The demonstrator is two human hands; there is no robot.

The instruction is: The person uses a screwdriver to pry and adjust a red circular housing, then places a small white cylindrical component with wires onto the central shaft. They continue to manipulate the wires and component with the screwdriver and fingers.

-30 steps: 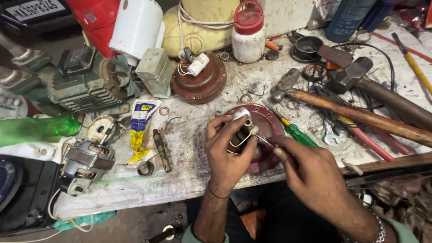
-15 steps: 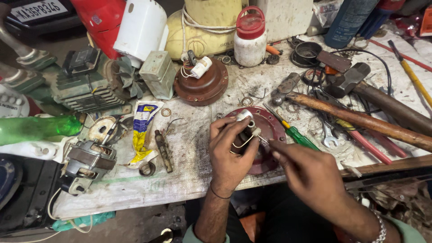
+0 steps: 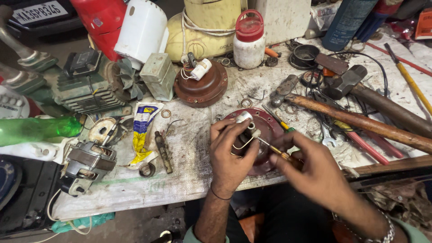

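Your left hand [image 3: 231, 155] pinches small white part with bent grey wire loop [image 3: 243, 143], directly over round red metal cover [image 3: 265, 130] on bench [image 3: 189, 166]. Your right hand [image 3: 315, 168] closes around thin screwdriver [image 3: 272, 147]; shaft slants up-left, tip meeting white part. Right hand nearer tool, left nearer part. Cover dished, dull, grimy.

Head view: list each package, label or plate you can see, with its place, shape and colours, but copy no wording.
Squeezed tube: flat on bench, left of hands; yellow, blue, white.
Jar: bench back; white, red lid.
Number plate: top left; white rectangle, dark characters.
Spray can: top right; blue cylinder.
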